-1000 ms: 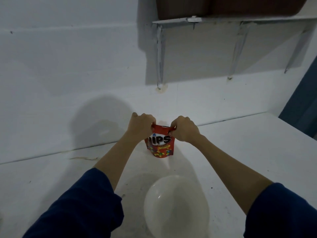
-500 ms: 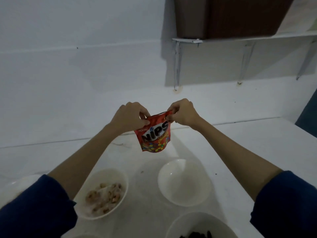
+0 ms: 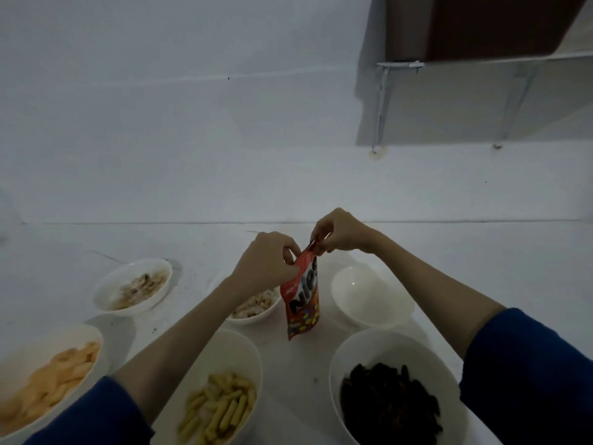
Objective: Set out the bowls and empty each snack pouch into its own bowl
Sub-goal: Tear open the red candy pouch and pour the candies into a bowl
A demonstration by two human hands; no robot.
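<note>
Red glossy Nips snack pouch (image 3: pixel 301 298), held upright off tabletop, just left of empty white round bowl (image 3: pixel 372 295). Top edge pinched by left hand (image 3: pixel 266 263) & right hand (image 3: pixel 340 232), fingers curled. Best: tear w/ short opposing pull, keep upright to avoid spill, then tip over empty bowl.

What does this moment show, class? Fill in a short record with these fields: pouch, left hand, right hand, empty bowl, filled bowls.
pouch: red snack pouch, held up above the table
left hand: left hand pinches the pouch's top edge
right hand: right hand pinches its top corner
empty bowl: white bowl, right of the pouch
filled bowls: five; dark snack bowl nearest right, yellow sticks bowl nearest centre
</note>
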